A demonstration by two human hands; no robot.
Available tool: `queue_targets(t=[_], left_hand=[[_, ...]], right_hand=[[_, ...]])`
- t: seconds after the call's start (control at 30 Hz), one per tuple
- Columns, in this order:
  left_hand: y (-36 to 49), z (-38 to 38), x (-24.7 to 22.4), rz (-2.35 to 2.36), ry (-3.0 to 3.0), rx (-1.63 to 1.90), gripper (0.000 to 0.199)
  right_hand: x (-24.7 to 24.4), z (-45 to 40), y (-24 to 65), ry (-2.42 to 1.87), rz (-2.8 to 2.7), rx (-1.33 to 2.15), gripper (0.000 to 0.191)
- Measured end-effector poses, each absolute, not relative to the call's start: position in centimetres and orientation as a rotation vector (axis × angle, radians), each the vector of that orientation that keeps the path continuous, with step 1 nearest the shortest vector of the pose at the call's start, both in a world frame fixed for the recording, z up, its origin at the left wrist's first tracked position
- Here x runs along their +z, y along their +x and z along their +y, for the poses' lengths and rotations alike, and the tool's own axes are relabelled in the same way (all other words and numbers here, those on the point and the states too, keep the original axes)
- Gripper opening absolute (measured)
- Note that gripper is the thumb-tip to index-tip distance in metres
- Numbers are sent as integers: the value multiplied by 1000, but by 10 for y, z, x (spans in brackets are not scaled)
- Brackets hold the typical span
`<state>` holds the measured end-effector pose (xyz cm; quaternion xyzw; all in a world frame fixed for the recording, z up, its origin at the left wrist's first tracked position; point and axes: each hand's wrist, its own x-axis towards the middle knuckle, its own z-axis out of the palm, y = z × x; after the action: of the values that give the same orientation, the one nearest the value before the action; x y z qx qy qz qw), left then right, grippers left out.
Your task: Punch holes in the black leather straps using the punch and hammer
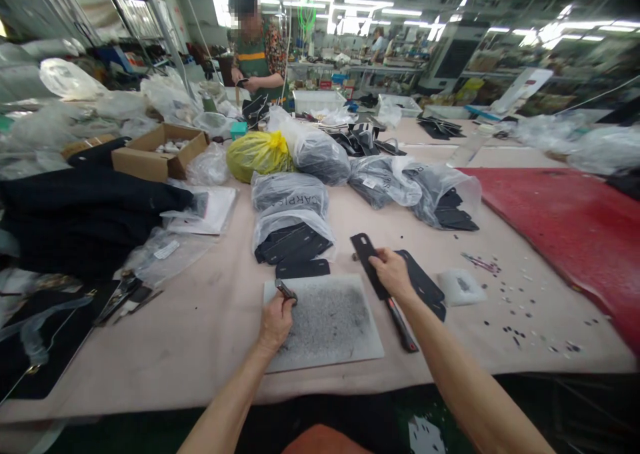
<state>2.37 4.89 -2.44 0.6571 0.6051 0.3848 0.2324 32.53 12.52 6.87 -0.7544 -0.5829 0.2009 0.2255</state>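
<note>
1 speckled board lies on my table, beside a hammer and the slotted black strip my right hand pinches; I'd keep that strip flat and the metal punch, gripped in my left hand, upright.

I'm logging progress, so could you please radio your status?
Left grip closed on short metal tool; right grip closed on black strip; black-handled tool lying beside speckled board.

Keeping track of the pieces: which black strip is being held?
The slotted black strip in the right hand; the other strips lie on the table or in plastic bags.
</note>
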Motion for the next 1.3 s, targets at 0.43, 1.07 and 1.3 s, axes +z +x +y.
queue_targets(t=[0.43, 1.07, 1.3], left_hand=[[25, 51, -25, 1675, 1841, 1088, 22], [21, 48, -15, 1818, 1615, 1210, 22], [26, 53, 0, 1831, 1545, 1174, 25]], right_hand=[[34, 151, 210, -1934, -2329, 419, 30], [45, 47, 225, -1729, -1539, 1093, 54], [22, -5, 200, -1859, -1688, 1129, 50]])
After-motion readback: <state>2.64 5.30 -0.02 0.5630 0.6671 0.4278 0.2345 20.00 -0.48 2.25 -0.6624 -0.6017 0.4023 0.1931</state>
